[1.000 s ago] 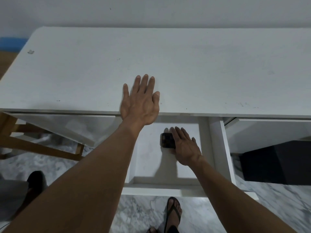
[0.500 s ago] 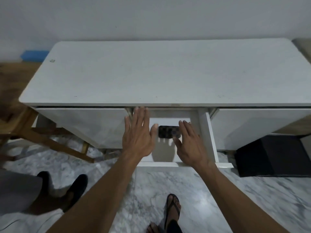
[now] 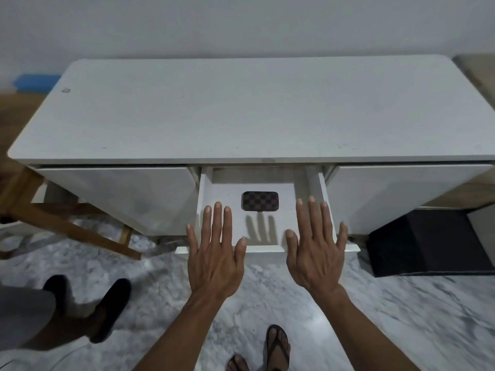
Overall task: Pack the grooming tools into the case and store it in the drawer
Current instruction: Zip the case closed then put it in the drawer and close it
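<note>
A small dark checkered case (image 3: pixel 259 201) lies closed on the floor of the open white drawer (image 3: pixel 265 249), which is pulled out from the middle of a white desk (image 3: pixel 254 111). My left hand (image 3: pixel 215 253) hovers over the drawer's front left corner with fingers straight and spread, holding nothing. My right hand (image 3: pixel 317 249) is flat and spread over the front right corner, also holding nothing. Neither hand touches the case. No grooming tools are visible.
Closed white drawer fronts flank the open drawer. A wooden chair frame (image 3: pixel 67 223) stands at the left, a dark box (image 3: pixel 428 242) on the marble floor at the right. Another person's dark shoes (image 3: pixel 107 309) are at lower left; my sandalled feet (image 3: pixel 277 346) are below the drawer.
My right hand left the case in the drawer and drew back. My left hand came off the desk top. Both hands now hover at the drawer's front edge, and the view has pulled back.
</note>
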